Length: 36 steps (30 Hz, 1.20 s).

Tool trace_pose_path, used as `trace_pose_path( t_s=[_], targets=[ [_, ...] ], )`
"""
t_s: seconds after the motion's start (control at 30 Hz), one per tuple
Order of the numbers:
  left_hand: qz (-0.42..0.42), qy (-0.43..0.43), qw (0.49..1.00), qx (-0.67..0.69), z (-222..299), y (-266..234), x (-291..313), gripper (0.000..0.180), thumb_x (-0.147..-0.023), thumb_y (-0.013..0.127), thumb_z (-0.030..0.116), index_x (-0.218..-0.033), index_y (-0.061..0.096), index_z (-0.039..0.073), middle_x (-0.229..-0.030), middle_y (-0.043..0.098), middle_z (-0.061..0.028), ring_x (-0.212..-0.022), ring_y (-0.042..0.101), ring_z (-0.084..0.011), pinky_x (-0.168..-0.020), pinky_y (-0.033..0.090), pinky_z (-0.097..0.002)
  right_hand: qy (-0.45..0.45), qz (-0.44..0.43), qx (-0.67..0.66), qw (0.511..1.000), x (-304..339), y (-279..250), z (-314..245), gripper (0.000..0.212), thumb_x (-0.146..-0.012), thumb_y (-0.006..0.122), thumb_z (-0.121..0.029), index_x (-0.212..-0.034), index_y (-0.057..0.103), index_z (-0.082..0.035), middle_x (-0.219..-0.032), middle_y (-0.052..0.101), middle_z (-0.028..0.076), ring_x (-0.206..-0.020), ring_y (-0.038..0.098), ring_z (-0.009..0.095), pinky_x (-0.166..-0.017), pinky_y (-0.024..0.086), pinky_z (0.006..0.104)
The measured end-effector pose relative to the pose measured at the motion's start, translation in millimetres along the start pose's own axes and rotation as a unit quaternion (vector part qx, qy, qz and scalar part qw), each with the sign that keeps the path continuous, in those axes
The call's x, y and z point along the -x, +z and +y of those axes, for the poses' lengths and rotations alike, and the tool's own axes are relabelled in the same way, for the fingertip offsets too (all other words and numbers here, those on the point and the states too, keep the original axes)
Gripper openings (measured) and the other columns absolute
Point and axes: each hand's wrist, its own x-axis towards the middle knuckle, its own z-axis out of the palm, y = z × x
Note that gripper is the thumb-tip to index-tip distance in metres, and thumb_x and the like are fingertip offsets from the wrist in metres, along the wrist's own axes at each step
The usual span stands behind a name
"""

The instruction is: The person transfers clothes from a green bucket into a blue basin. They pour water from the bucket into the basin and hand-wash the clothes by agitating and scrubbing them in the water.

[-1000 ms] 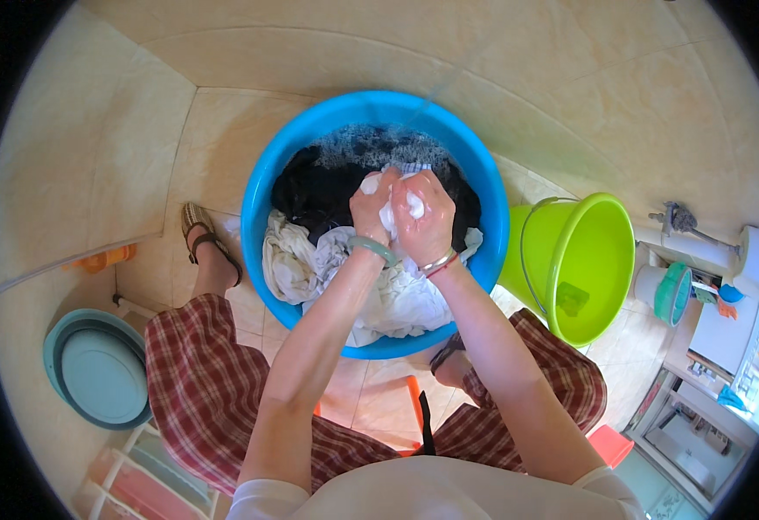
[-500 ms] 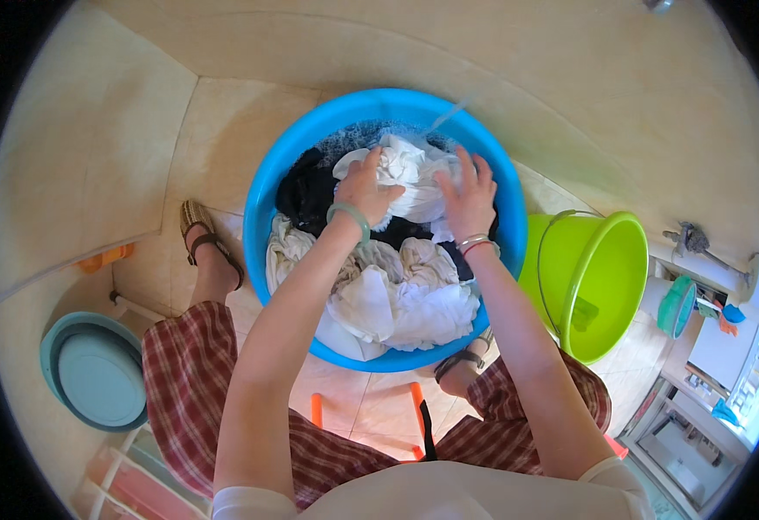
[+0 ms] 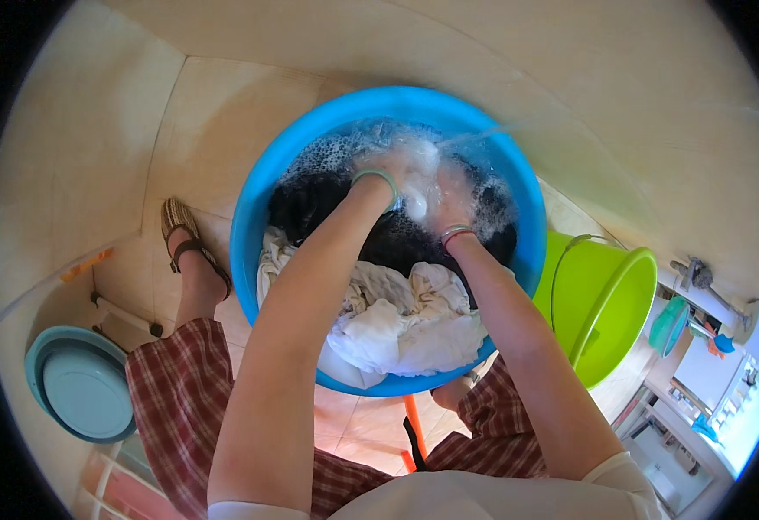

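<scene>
A large blue basin (image 3: 247,186) holds foamy water and soaking laundry. Both my hands are in the water near its far side, on a white garment (image 3: 416,204) that is mostly under the foam. My left hand (image 3: 390,162), with a green bangle at the wrist, is at the garment's left. Opposite it is my right hand (image 3: 455,195), with bracelets at the wrist. Water and foam blur the fingers of both. Dark clothes (image 3: 310,204) lie in the water around them. Nearer to me, white and cream clothes (image 3: 397,325) are heaped against the basin's near side.
A thin stream of water (image 3: 475,136) runs into the basin from the right. Close by on the right stands a lime-green bucket (image 3: 609,303). Blue-grey basins (image 3: 84,386) lean at the left wall. Orange stool legs (image 3: 414,425) show between my knees.
Both hands have gone down into the water, pushing the white garment under. Foam and splashing now cover the far part of the basin. The view has shifted slightly.
</scene>
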Motion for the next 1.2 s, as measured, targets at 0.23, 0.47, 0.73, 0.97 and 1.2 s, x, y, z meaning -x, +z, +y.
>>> trace_pose_path(
  t_s=[0.23, 0.47, 0.73, 0.97, 1.2],
  targets=[
    [0.033, -0.091, 0.986, 0.137, -19, 19, -28, 0.046, -0.091, 0.046, 0.034, -0.127, 0.05, 0.006, -0.124, 0.054, -0.0241, -0.112, 0.055, -0.0368, -0.092, 0.044, -0.0477, -0.03, -0.187, 0.067, 0.98, -21, 1, -3, 0.021, -0.082, 0.059, -0.022, -0.094, 0.068, -0.009, -0.097, 0.064, 0.017, -0.085, 0.063, 0.032, -0.071, 0.052, 0.0415],
    [-0.026, -0.014, 0.842, 0.538, -21, -9, 37, 0.063, -0.083, 0.058, 0.048, -0.132, 0.043, 0.01, -0.121, 0.056, -0.0145, -0.111, 0.055, -0.0299, -0.09, 0.046, -0.0422, -0.035, 0.082, -0.36, 0.929, 3, -78, -18, 0.007, -0.077, 0.065, -0.017, -0.082, 0.067, -0.012, -0.089, 0.061, 0.011, -0.084, 0.057, 0.031, -0.07, 0.049, 0.0382],
    [-0.136, 0.143, 0.434, 0.879, 26, -28, 147, 0.042, -0.085, 0.064, 0.02, -0.122, 0.052, 0.005, -0.125, 0.051, -0.011, -0.116, 0.052, -0.0231, -0.097, 0.044, -0.036, -0.249, 0.068, -0.314, 0.914, 95, -212, -90, 0.012, -0.07, 0.073, -0.021, -0.081, 0.067, -0.019, -0.099, 0.056, 0.0, -0.085, 0.055, 0.025, -0.063, 0.05, 0.0336],
    [0.034, 0.097, 0.645, 0.757, 63, -23, 184, 0.031, -0.084, 0.066, 0.022, -0.11, 0.059, 0.008, -0.101, 0.059, -0.0045, -0.096, 0.057, -0.0187, -0.082, 0.048, -0.0314, -0.171, 0.214, -0.32, 0.907, 111, -215, -82, 0.026, -0.061, 0.082, -0.024, -0.081, 0.067, -0.018, -0.095, 0.057, 0.002, -0.076, 0.059, 0.021, -0.054, 0.049, 0.0305],
    [0.221, 0.226, 0.67, 0.672, 48, 18, 165, 0.013, -0.087, 0.06, 0.02, -0.084, 0.059, 0.008, -0.076, 0.059, -0.0024, -0.069, 0.058, -0.0109, -0.061, 0.048, -0.0262, -0.13, 0.24, -0.393, 0.878, 100, -213, -68, 0.005, -0.075, 0.067, -0.011, -0.076, 0.062, -0.01, -0.077, 0.057, 0.011, -0.067, 0.06, 0.03, -0.055, 0.05, 0.0355]
  ],
)
